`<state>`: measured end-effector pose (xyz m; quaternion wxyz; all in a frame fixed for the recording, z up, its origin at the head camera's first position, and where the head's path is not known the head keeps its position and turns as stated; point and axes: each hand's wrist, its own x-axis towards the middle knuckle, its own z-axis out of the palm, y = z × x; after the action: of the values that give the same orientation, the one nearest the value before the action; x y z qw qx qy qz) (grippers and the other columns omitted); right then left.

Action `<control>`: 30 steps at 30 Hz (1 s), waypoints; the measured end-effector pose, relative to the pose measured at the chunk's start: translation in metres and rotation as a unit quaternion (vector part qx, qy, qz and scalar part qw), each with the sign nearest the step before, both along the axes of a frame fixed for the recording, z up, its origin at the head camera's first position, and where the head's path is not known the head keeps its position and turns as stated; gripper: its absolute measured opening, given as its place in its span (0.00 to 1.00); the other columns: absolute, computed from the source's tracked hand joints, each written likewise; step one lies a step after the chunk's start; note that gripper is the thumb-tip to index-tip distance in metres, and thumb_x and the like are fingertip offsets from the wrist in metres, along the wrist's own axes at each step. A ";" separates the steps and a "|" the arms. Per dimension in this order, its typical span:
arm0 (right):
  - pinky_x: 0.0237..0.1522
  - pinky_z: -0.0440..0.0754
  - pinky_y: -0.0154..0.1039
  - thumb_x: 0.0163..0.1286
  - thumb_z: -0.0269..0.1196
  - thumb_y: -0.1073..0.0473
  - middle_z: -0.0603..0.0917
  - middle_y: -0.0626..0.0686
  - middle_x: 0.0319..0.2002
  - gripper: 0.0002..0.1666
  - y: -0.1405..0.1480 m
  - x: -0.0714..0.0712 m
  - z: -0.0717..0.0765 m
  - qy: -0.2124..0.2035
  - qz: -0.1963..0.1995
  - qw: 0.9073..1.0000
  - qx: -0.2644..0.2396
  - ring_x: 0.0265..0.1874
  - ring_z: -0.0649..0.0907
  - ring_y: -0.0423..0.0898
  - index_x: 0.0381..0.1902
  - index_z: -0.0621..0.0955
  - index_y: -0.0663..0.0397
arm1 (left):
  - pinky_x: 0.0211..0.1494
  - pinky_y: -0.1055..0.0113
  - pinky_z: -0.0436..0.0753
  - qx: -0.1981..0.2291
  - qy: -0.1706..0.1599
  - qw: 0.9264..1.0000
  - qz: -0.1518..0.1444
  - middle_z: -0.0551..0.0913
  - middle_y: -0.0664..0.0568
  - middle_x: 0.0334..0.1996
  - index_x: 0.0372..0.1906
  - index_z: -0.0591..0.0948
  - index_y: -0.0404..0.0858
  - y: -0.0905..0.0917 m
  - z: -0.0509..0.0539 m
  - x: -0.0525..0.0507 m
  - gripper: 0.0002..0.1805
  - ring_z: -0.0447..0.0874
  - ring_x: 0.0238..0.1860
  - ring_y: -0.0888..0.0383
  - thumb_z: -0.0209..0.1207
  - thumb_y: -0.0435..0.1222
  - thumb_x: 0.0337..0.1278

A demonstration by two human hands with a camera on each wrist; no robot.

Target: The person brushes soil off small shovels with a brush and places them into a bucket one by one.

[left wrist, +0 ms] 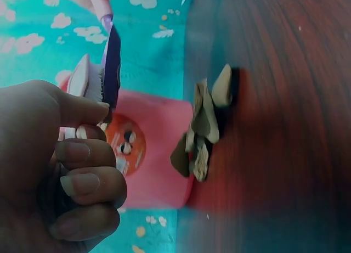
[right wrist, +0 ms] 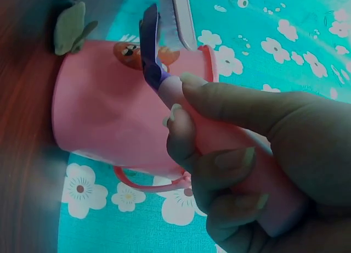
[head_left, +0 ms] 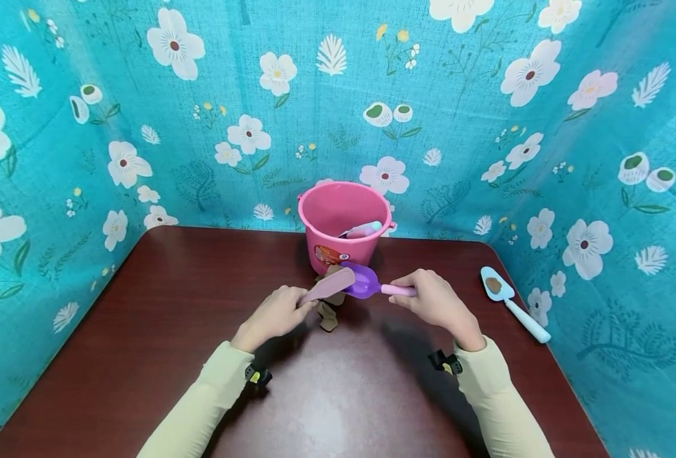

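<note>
My left hand grips the handle of a pink brush with pale bristles. My right hand holds a purple hand trowel by its pink handle. Brush head and trowel blade meet in front of the pink bucket, above the table. In the left wrist view the bristles lie against the purple blade. Below them, several tan, folded-looking pieces lie on the table by the bucket's base; their material is unclear.
A tool with a pink and mint handle leans inside the bucket. At the table's right edge lies a white trowel with a brown patch on its blade. Blue flowered cloth hangs around the back and sides of the dark table.
</note>
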<state>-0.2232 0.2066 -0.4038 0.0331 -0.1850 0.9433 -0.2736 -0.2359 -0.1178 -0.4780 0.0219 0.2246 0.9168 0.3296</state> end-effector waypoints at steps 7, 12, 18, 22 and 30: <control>0.31 0.81 0.38 0.62 0.75 0.55 0.89 0.47 0.33 0.21 0.006 0.000 -0.004 -0.001 -0.023 1.000 0.004 0.25 0.82 0.41 0.52 0.88 0.55 | 0.19 0.69 0.65 0.003 -0.022 0.999 0.025 0.68 0.56 0.14 0.26 0.79 0.40 -0.017 -0.004 -0.007 0.13 0.63 0.16 0.63 0.62 0.39 0.68; 0.31 0.82 0.38 0.62 0.75 0.55 0.89 0.47 0.33 0.20 0.008 0.001 -0.006 -0.014 -0.023 1.000 -0.007 0.25 0.82 0.41 0.51 0.88 0.55 | 0.18 0.68 0.65 -0.004 -0.023 0.999 0.039 0.68 0.56 0.14 0.26 0.79 0.40 -0.025 -0.008 -0.010 0.13 0.63 0.15 0.62 0.63 0.39 0.68; 0.30 0.81 0.39 0.62 0.75 0.54 0.88 0.45 0.28 0.20 0.008 0.000 -0.005 -0.001 -0.017 1.000 -0.009 0.23 0.81 0.41 0.50 0.89 0.54 | 0.19 0.70 0.62 0.029 -0.034 0.999 0.018 0.67 0.57 0.13 0.23 0.77 0.40 -0.021 -0.003 -0.010 0.16 0.62 0.15 0.64 0.62 0.40 0.69; 0.30 0.81 0.39 0.62 0.75 0.54 0.87 0.44 0.28 0.19 0.005 0.000 -0.004 0.002 -0.015 1.000 -0.012 0.23 0.81 0.41 0.50 0.89 0.54 | 0.18 0.70 0.61 0.067 -0.064 0.996 -0.001 0.67 0.56 0.13 0.26 0.79 0.39 -0.015 0.007 -0.008 0.15 0.61 0.14 0.63 0.61 0.40 0.70; 0.29 0.82 0.38 0.62 0.75 0.54 0.88 0.44 0.29 0.18 0.002 0.002 -0.003 0.001 -0.012 1.000 -0.020 0.23 0.80 0.41 0.49 0.89 0.54 | 0.18 0.70 0.64 0.087 -0.086 0.992 -0.013 0.69 0.56 0.13 0.26 0.79 0.39 0.007 0.016 -0.004 0.15 0.64 0.14 0.63 0.59 0.40 0.72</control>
<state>-0.2210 0.2081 -0.4072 0.0248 -0.1750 0.9396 -0.2930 -0.2398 -0.1109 -0.4617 0.0851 0.2087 0.8765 0.4253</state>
